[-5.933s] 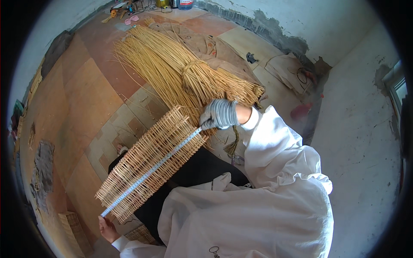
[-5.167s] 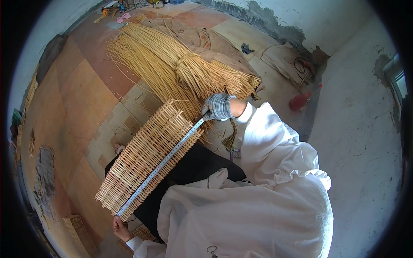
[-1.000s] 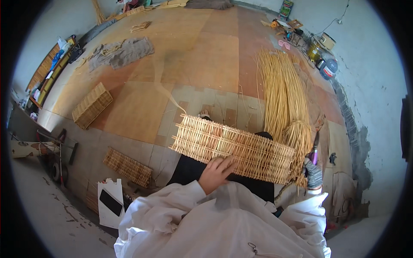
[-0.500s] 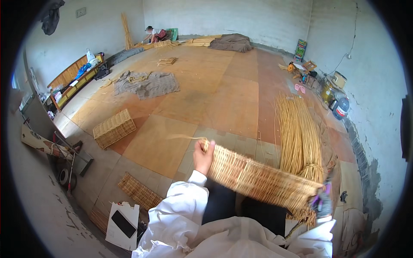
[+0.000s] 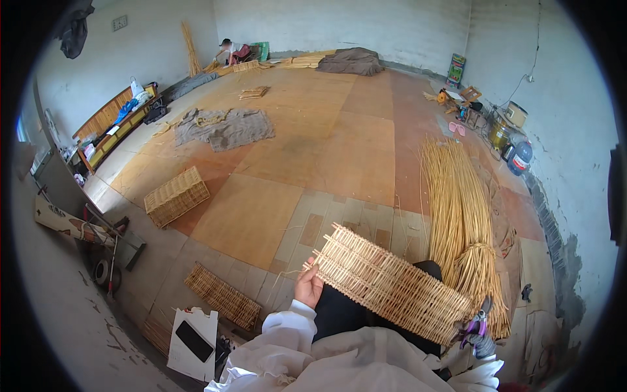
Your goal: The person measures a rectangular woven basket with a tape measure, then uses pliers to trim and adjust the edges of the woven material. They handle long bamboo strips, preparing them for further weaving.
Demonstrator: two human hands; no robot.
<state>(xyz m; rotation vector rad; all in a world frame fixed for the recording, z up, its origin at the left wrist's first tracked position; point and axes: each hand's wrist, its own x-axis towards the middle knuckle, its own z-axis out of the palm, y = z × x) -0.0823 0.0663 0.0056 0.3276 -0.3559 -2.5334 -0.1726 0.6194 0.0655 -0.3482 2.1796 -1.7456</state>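
Note:
A long woven wicker panel (image 5: 392,277) slants across my lap, its left end higher and farther away than its right end. Stick ends jut from its left edge. My left hand (image 5: 308,289) is closed on the near corner of that edge, where a thin loose strand (image 5: 279,277) hangs off. In a grey glove, my right hand (image 5: 482,346) grips purple-handled pruning shears (image 5: 480,321) beside the panel's right end. The shears' blades point up and away from me. Whether the right fingers also touch the panel, I cannot tell.
A tied bundle of long wicker rods (image 5: 457,215) lies at the right. On the left are a woven basket (image 5: 176,197), another woven panel (image 5: 222,295) and a phone (image 5: 194,340) on white board. A grey cloth (image 5: 225,129) lies farther off; another person (image 5: 235,52) works at the back.
The panel has tilted, so its broad face and left stick ends show more. My left hand has moved down a little. The shears at the right now show clearly, blades upward.

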